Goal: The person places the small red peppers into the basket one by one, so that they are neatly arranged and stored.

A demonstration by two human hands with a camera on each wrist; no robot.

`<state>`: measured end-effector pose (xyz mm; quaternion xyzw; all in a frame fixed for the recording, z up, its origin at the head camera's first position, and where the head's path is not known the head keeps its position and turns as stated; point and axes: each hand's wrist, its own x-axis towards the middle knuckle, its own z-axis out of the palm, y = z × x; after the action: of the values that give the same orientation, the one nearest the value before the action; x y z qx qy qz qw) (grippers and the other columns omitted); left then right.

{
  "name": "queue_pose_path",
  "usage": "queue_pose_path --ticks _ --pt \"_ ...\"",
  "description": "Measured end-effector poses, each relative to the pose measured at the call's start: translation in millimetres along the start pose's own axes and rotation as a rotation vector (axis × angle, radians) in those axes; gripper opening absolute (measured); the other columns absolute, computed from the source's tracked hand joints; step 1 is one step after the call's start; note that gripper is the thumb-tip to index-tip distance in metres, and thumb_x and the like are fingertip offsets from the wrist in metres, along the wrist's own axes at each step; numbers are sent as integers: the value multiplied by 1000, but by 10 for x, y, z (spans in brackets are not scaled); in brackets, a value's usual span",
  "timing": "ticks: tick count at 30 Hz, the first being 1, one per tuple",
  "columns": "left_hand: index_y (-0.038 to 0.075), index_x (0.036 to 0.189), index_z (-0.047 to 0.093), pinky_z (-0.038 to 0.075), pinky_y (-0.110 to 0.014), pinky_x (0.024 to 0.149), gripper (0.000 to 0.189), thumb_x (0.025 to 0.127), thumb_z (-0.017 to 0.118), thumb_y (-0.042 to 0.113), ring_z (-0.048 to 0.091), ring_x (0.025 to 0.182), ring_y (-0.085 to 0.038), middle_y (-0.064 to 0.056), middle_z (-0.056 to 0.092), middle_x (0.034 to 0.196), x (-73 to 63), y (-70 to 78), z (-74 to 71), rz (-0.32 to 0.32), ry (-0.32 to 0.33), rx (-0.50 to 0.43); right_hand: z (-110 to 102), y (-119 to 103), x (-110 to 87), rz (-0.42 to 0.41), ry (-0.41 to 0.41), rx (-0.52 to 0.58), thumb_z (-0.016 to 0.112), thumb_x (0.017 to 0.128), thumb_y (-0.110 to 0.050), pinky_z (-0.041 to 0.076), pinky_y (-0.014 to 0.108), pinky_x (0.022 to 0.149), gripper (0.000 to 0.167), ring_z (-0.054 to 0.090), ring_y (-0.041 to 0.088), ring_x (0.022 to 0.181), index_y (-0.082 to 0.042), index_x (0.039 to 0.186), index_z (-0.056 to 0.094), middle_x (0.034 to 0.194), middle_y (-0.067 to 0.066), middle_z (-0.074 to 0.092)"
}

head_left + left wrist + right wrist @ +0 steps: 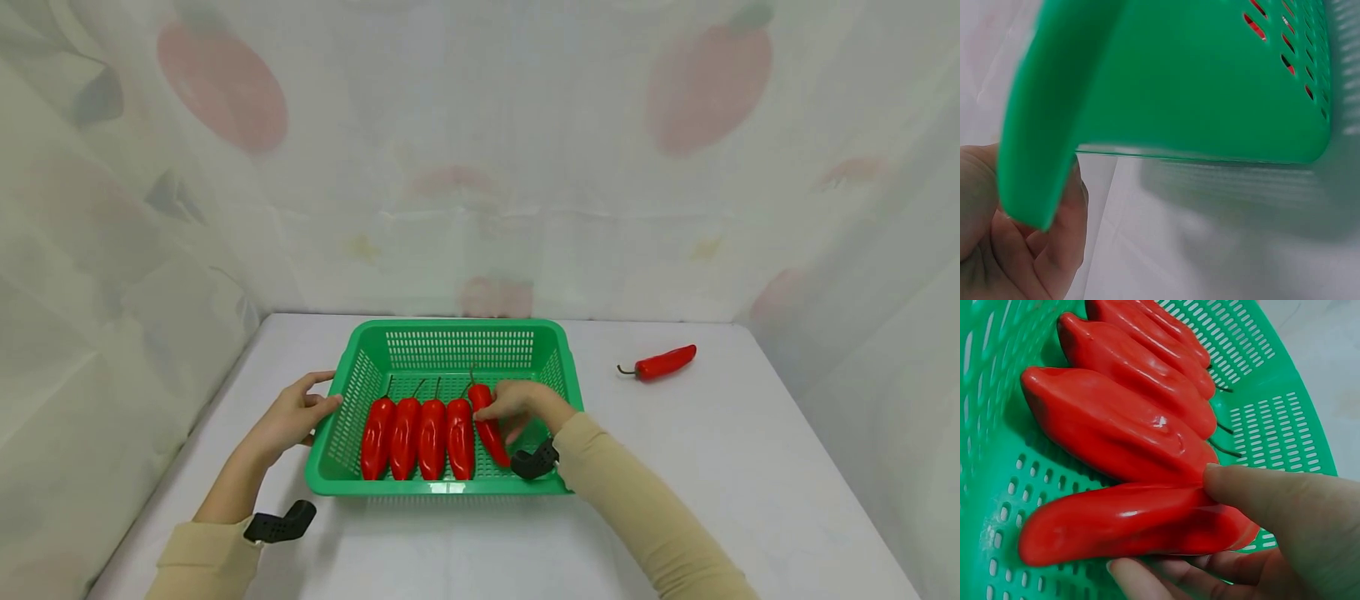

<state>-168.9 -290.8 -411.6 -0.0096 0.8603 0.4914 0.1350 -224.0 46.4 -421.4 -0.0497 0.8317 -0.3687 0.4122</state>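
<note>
My right hand (517, 404) holds a red chili pepper (1116, 525) between thumb and fingers, inside a green plastic basket (447, 487). The pepper slants, its stem toward the basket's far side. Right beside it on the left, several more red peppers (432, 440) lie in a row on the basket floor, stems also pointing away. At the basket's left edge, my left hand (288, 417) grips the rim (1035, 162), with thumb and fingers around it in the left wrist view. Part of the right hand's fingers is hidden beneath the held pepper in the right wrist view.
One more red pepper (666, 362) lies on the white table (720, 467), right of the basket. Pale curtains (585, 233) with a faded fruit print hang behind the table and along both sides.
</note>
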Motion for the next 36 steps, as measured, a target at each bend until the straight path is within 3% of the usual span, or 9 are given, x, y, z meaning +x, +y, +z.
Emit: queue_pose_path --ticks 12,23,32,36 --pt "7 144 23 56 -40 59 62 94 54 26 66 73 -23 -22 61 100 -4 35 -3 6 1 11 2 9 1 33 -13 -4 61 89 -25 56 31 61 29 68 23 69 0 92 49 88 14 60" --pt "7 144 22 56 -40 60 63 94 54 27 66 74 -23 -23 61 101 3 19 -11 2 -7 -1 -6 24 6 43 -39 -48 61 89 -28 55 28 57 29 66 18 60 0 88 56 85 13 64" --pt "5 144 22 56 -40 59 62 94 53 26 67 73 -24 -22 62 99 -9 12 -11 20 -7 1 -6 33 -15 40 -100 -16 59 90 -25 56 29 63 26 69 20 67 1 91 57 85 10 66" --pt "5 144 21 56 -40 59 63 94 53 26 67 73 -24 -22 62 99 -18 11 -11 19 -13 -8 2 56 5 37 -89 -19 61 89 -26 56 30 63 29 69 23 71 3 91 58 88 10 66"
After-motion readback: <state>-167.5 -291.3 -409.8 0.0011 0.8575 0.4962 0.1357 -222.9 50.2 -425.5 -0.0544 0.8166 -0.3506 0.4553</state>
